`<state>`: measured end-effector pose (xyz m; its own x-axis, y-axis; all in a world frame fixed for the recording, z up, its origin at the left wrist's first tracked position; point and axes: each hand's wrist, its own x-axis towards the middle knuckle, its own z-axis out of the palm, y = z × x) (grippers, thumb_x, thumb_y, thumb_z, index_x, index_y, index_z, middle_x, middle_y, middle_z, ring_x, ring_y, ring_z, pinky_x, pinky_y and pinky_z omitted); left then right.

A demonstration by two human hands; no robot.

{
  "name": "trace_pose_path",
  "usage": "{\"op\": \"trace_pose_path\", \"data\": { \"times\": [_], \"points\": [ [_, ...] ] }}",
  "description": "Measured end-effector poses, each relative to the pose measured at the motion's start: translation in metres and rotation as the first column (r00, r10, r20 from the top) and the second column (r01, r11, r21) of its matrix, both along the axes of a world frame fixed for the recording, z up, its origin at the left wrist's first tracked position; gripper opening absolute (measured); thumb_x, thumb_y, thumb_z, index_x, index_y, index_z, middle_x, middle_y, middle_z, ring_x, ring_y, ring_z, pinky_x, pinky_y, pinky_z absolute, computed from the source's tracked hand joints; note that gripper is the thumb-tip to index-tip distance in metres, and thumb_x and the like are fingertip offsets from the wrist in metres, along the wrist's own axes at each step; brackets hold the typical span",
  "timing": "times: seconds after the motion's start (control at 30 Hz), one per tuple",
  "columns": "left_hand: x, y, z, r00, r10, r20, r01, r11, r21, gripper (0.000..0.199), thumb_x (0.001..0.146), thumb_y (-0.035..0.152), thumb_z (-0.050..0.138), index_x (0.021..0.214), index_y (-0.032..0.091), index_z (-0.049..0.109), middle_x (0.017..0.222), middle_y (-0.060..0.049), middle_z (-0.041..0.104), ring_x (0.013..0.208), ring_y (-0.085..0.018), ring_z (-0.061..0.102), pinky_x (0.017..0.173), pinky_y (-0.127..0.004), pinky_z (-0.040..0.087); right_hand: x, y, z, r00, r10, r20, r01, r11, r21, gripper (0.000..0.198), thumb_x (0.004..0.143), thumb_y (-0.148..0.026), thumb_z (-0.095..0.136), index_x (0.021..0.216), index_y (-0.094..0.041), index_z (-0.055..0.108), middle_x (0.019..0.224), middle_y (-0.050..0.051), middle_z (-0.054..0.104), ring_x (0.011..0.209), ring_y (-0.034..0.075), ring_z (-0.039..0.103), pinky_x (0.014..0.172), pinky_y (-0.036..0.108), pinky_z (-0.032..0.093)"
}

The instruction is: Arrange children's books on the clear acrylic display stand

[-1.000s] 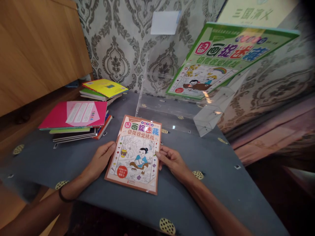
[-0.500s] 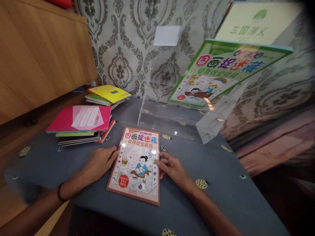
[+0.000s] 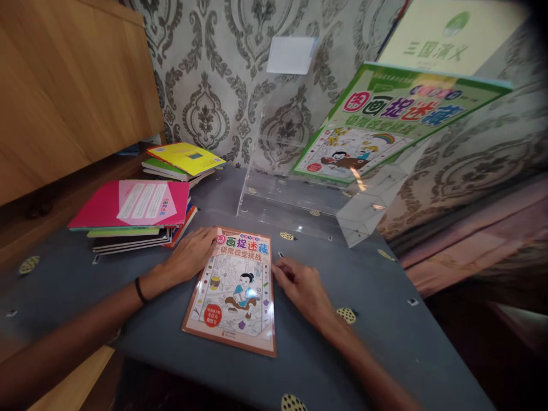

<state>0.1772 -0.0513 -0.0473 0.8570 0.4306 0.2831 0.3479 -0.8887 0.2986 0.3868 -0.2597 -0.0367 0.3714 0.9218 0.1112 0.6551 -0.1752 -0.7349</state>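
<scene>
A thin activity book (image 3: pixel 231 291) with a brown-orange border lies face up on the grey cloth. Its cover has colourful Chinese characters and a drawn figure in blue. My left hand (image 3: pixel 192 251) rests at the book's upper left corner, fingers stretched along the edge and touching it. On the other side, my right hand (image 3: pixel 302 285) is at the upper right edge, fingers loosely curled and a little apart, nothing held in them. Whether its fingertips touch the edge I cannot tell.
Behind the book stands a clear acrylic stand (image 3: pixel 291 211). A green-bordered book (image 3: pixel 377 125) leans in it, in front of a cream book (image 3: pixel 454 40). Two book stacks, one topped pink (image 3: pixel 103 200), one yellow (image 3: pixel 188 157), lie left. A wooden cabinet (image 3: pixel 77 85) is beyond them.
Both hands have slid up along the book's sides towards its top corners. My right fingers have come off the cover's side edge. The book still lies flat.
</scene>
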Motion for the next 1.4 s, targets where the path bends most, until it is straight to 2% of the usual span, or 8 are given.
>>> {"op": "trace_pose_path", "data": {
  "times": [0.1, 0.17, 0.27, 0.43, 0.9, 1.07, 1.23, 1.4],
  "points": [
    [-0.003, 0.0, -0.004, 0.999, -0.008, 0.036, 0.008, 1.0, -0.011, 0.025, 0.103, 0.025, 0.041, 0.12, 0.02, 0.058, 0.12, -0.011, 0.07, 0.113, -0.027, 0.064, 0.098, -0.045, 0.051, -0.019, 0.028, 0.005, 0.951, 0.194, 0.239, -0.214, 0.975, 0.058, 0.029, 0.101, -0.034, 0.049, 0.12, -0.023, 0.069, 0.111, 0.011, 0.076, 0.101, 0.028, 0.072, 0.089, 0.044, 0.058],
    [-0.004, 0.0, -0.005, 0.999, -0.018, 0.049, 0.019, 1.0, -0.02, 0.027, 0.103, 0.023, 0.04, 0.124, 0.019, 0.057, 0.124, -0.012, 0.069, 0.114, -0.027, 0.064, 0.099, -0.046, 0.051, -0.034, 0.054, 0.003, 0.885, 0.339, 0.318, -0.37, 0.928, 0.04, 0.046, 0.103, -0.035, 0.047, 0.146, -0.02, 0.053, 0.143, 0.016, 0.062, 0.134, 0.031, 0.057, 0.111, 0.053, 0.047],
    [-0.004, 0.0, -0.007, 0.999, -0.025, 0.027, 0.026, 0.999, -0.031, 0.027, 0.102, 0.019, 0.041, 0.123, 0.018, 0.058, 0.126, -0.014, 0.069, 0.116, -0.028, 0.063, 0.098, -0.048, 0.052, -0.05, 0.091, -0.007, 0.827, 0.417, 0.376, -0.445, 0.895, -0.015, 0.068, 0.104, -0.047, 0.046, 0.157, -0.007, 0.034, 0.161, 0.025, 0.039, 0.152, 0.033, 0.034, 0.124, 0.056, 0.031],
    [-0.003, 0.002, -0.01, 1.0, -0.014, 0.014, 0.014, 0.999, -0.033, 0.027, 0.101, 0.017, 0.043, 0.123, 0.016, 0.058, 0.13, -0.014, 0.067, 0.121, -0.03, 0.061, 0.101, -0.049, 0.051, -0.05, 0.112, -0.024, 0.823, 0.437, 0.362, -0.452, 0.891, -0.047, 0.086, 0.1, -0.061, 0.048, 0.159, -0.002, 0.027, 0.161, 0.029, 0.034, 0.153, 0.035, 0.03, 0.125, 0.056, 0.029],
    [-0.002, 0.004, -0.013, 0.999, -0.011, 0.037, 0.011, 1.0, -0.01, 0.031, 0.103, 0.025, 0.04, 0.128, 0.019, 0.057, 0.132, -0.012, 0.067, 0.12, -0.029, 0.061, 0.101, -0.049, 0.05, -0.024, 0.082, -0.023, 0.871, 0.376, 0.316, -0.38, 0.923, -0.05, 0.061, 0.105, -0.046, 0.045, 0.156, -0.014, 0.039, 0.158, 0.019, 0.045, 0.151, 0.031, 0.037, 0.122, 0.056, 0.034],
    [-0.001, 0.004, -0.012, 1.0, -0.017, 0.018, 0.017, 1.0, -0.017, 0.033, 0.104, 0.027, 0.037, 0.129, 0.017, 0.056, 0.131, -0.015, 0.068, 0.122, -0.03, 0.06, 0.102, -0.05, 0.05, -0.014, 0.071, -0.023, 0.903, 0.245, 0.353, -0.253, 0.967, -0.024, 0.053, 0.106, -0.044, 0.041, 0.147, -0.012, 0.05, 0.156, 0.021, 0.047, 0.15, 0.033, 0.038, 0.123, 0.06, 0.03],
    [-0.002, 0.003, -0.013, 1.0, 0.003, 0.002, -0.003, 1.0, -0.011, 0.032, 0.104, 0.026, 0.037, 0.128, 0.018, 0.056, 0.134, -0.014, 0.067, 0.123, -0.031, 0.06, 0.101, -0.053, 0.05, 0.003, 0.057, -0.026, 0.931, 0.257, 0.26, -0.271, 0.962, 0.02, 0.052, 0.104, -0.047, 0.044, 0.147, -0.018, 0.051, 0.151, 0.016, 0.055, 0.143, 0.031, 0.048, 0.119, 0.056, 0.039],
    [-0.002, 0.003, -0.013, 1.0, -0.011, 0.008, 0.011, 1.0, 0.012, 0.032, 0.104, 0.029, 0.038, 0.129, 0.017, 0.056, 0.134, -0.014, 0.067, 0.123, -0.031, 0.06, 0.103, -0.052, 0.05, 0.022, 0.036, -0.032, 0.952, 0.143, 0.27, -0.166, 0.984, 0.063, 0.045, 0.104, -0.042, 0.043, 0.142, -0.02, 0.057, 0.149, 0.015, 0.058, 0.145, 0.032, 0.046, 0.122, 0.061, 0.032]
  ]
}}
